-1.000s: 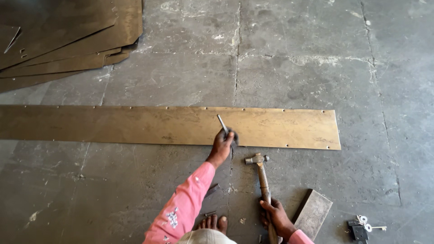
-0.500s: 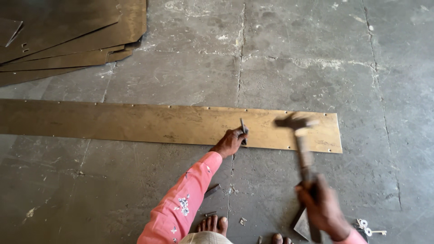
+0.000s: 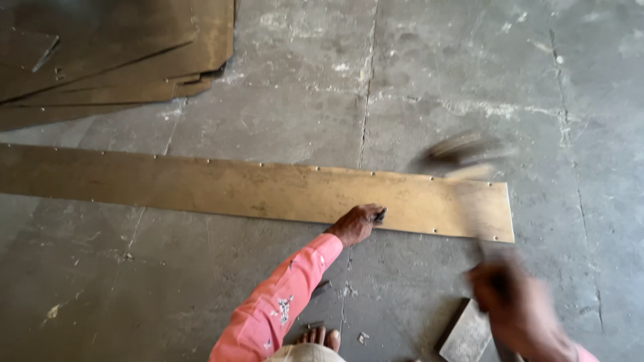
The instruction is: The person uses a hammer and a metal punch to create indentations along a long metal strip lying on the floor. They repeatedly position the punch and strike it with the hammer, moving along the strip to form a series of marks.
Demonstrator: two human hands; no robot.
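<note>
A long brass-coloured metal strip [image 3: 221, 188] lies flat across the concrete floor, with small holes along both edges. My left hand [image 3: 357, 223] rests on its near edge and grips a small dark punch [image 3: 380, 215] set against the strip. My right hand [image 3: 516, 312], blurred by motion, grips a hammer by the handle. The hammer head [image 3: 456, 151] is raised over the strip's right end, above and to the right of the punch. My pink sleeve runs from the left hand down to the bottom edge.
A stack of similar brass-coloured sheets [image 3: 114, 53] lies at the top left. A grey block [image 3: 466, 335] sits on the floor by my right hand. My bare toes [image 3: 318, 336] show at the bottom. A crack runs down the concrete [image 3: 365, 100].
The hammer went from resting low by the strip to raised and swinging over its right end. My left hand slid right along the near edge with the punch and lowered it.
</note>
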